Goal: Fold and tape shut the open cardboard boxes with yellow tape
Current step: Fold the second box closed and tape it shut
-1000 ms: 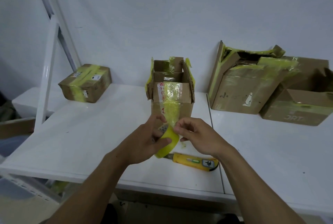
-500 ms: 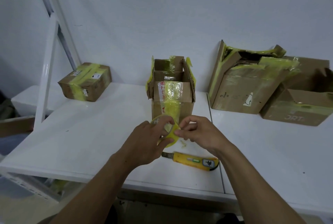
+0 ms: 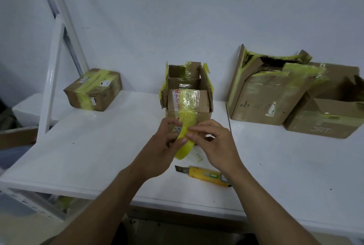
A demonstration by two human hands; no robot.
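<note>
A small open cardboard box (image 3: 202, 105) stands at the middle of the white table (image 3: 98, 146), its flaps up and old yellow tape down its front. Just in front of it my left hand (image 3: 163, 152) grips a roll of yellow tape (image 3: 185, 146). My right hand (image 3: 214, 144) pinches the tape at the roll's upper edge with thumb and forefinger. Both hands hover above the table, close to the box's front face.
A yellow utility knife (image 3: 206, 175) lies on the table below my hands, blade pointing left. A taped box (image 3: 92, 89) sits at the back left. Two larger open boxes (image 3: 267, 95) (image 3: 331, 110) stand at the back right. A white shelf post (image 3: 51, 87) rises at left.
The roll was turned between my hands, lifted slightly half a second ago, and now sits tilted lower again. My right fingers stay on its edge. The box and knife have not moved.
</note>
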